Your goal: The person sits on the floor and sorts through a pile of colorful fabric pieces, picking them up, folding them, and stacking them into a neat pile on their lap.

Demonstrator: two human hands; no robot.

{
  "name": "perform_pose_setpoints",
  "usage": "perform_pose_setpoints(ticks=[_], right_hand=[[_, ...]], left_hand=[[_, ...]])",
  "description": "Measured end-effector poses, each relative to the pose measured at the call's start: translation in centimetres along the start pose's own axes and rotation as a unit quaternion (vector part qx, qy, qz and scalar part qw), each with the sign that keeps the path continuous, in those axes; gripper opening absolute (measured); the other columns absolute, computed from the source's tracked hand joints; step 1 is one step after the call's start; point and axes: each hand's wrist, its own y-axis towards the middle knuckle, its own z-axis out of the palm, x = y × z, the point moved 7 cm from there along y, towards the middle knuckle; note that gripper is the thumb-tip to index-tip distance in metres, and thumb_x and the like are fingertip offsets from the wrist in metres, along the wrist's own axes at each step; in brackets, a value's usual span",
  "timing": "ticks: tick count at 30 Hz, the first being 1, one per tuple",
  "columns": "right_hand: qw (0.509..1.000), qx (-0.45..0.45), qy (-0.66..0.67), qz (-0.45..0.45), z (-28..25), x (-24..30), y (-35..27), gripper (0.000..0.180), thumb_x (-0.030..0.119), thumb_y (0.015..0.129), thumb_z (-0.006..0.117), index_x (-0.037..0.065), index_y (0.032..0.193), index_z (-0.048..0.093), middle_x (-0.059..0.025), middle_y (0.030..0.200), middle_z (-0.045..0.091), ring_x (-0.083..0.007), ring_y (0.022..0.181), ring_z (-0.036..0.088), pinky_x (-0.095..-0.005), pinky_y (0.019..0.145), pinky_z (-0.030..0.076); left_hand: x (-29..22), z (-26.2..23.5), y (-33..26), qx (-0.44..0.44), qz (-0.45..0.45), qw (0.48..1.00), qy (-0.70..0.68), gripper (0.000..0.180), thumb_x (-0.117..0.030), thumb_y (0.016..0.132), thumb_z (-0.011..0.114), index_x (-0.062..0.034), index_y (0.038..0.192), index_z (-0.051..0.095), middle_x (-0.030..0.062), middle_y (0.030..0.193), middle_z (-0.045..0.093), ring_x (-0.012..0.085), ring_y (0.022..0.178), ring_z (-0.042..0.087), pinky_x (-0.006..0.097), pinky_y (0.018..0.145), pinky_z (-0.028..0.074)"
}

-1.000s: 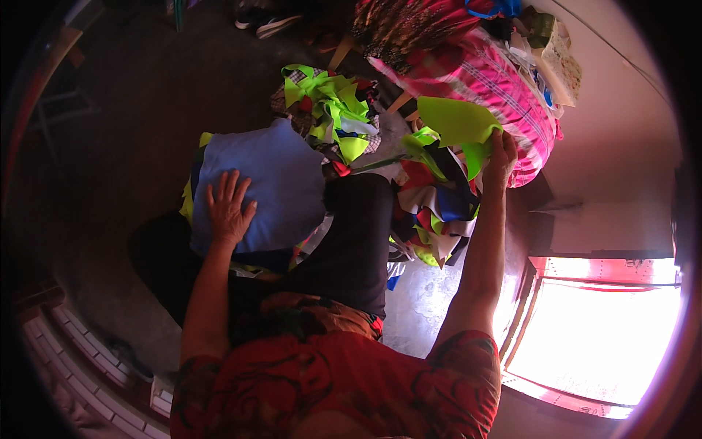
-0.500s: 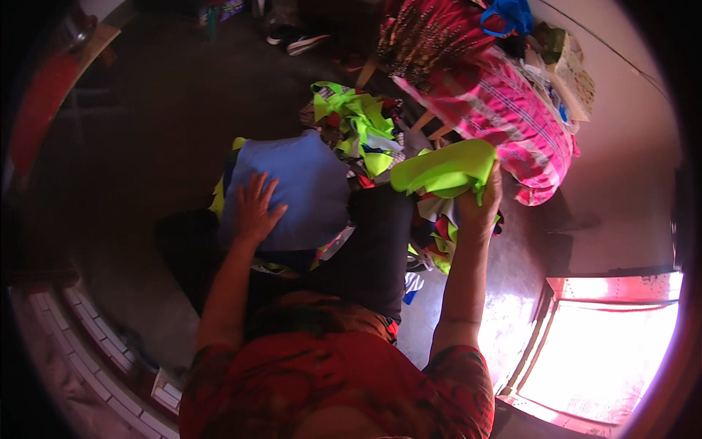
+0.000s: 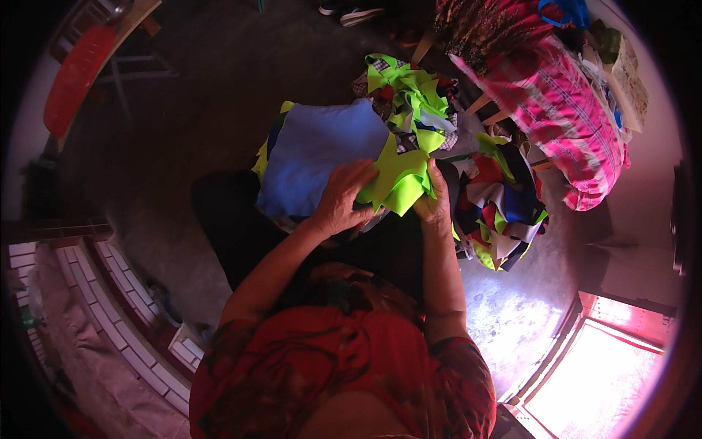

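Observation:
A bright green piece of cloth with pointed edges is held up over my lap. My right hand grips its right side, thumb and fingers closed on the edge. At its left edge, my left hand has its fingers above and its thumb below, with a corner of the cloth between them. Under and beyond my left hand, a blue cloth lies spread over a stack on my lap, with green and dark edges showing beneath it.
Past my knees lies a heap of green and checked scraps. To the right sits a pile of mixed coloured scraps. A pink plaid cloth covers something at the far right, and shoes stand at the back.
My right hand has brought the green cloth leftward to my lap. My left hand has left the middle of the blue cloth and moved right to the green one. The view has shifted.

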Motion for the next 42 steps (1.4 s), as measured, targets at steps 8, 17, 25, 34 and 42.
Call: perform_pose_setpoints(ticks=[8, 17, 25, 34, 42], right_hand=[[0.998, 0.021, -0.013, 0.049, -0.6, -0.8, 0.0, 0.043, 0.038, 0.09, 0.061, 0.003, 0.115, 0.058, -0.0114, 0.108, 0.065, -0.0255, 0.099, 0.062, -0.0411, 0.091, 0.049], [0.991, 0.004, -0.085, 0.103, -0.3, -2.0, -0.3, 0.028, 0.032, 0.092, 0.06, 0.004, 0.099, 0.061, -0.0067, 0.094, 0.066, -0.0178, 0.083, 0.065, -0.0322, 0.076, 0.054], [0.984, 0.034, -0.134, 0.116, 1.0, -2.2, -0.5, 0.027, 0.03, 0.093, 0.059, 0.008, 0.078, 0.056, -0.0044, 0.074, 0.061, -0.0129, 0.06, 0.059, -0.025, 0.054, 0.05], [0.98, 0.012, -0.156, 0.124, -0.1, -2.3, -0.2, 0.027, 0.031, 0.091, 0.062, 0.009, 0.076, 0.056, 0.0008, 0.067, 0.055, -0.0064, 0.046, 0.047, -0.0184, 0.035, 0.028], [0.972, 0.049, -0.198, 0.116, 0.2, -2.5, -0.2, 0.015, 0.019, 0.086, 0.068, 0.009, 0.087, 0.057, 0.0014, 0.075, 0.058, -0.0064, 0.057, 0.052, -0.0186, 0.044, 0.037]], left_hand=[[2.4, -0.9, 1.0, -0.042, -0.207, 0.916, -0.341, 0.017, -0.003, 0.087, 0.063, 0.0001, 0.104, 0.063, 0.0033, 0.097, 0.066, 0.0111, 0.087, 0.061, 0.025, 0.078, 0.049], [0.4, -5.4, 3.5, -0.117, -0.185, 0.868, -0.445, 0.016, -0.019, 0.091, 0.063, -0.0037, 0.094, 0.061, -0.0041, 0.078, 0.056, 0.002, 0.072, 0.048, 0.018, 0.064, 0.04], [0.0, -9.0, 2.5, -0.204, -0.299, 0.75, -0.554, 0.024, -0.017, 0.088, 0.059, -0.0015, 0.106, 0.061, 0.0058, 0.098, 0.064, 0.015, 0.09, 0.06, 0.03, 0.08, 0.05], [3.3, -10.8, -0.4, -0.246, -0.353, 0.575, -0.696, 0.029, -0.026, 0.093, 0.054, -0.0044, 0.111, 0.06, 0.007, 0.103, 0.065, 0.0211, 0.094, 0.061, 0.036, 0.082, 0.051], [2.6, -12.9, -1.1, -0.271, -0.32, 0.618, -0.664, 0.033, -0.027, 0.091, 0.055, -0.0028, 0.112, 0.059, 0.0092, 0.106, 0.064, 0.0233, 0.097, 0.061, 0.038, 0.084, 0.05]])
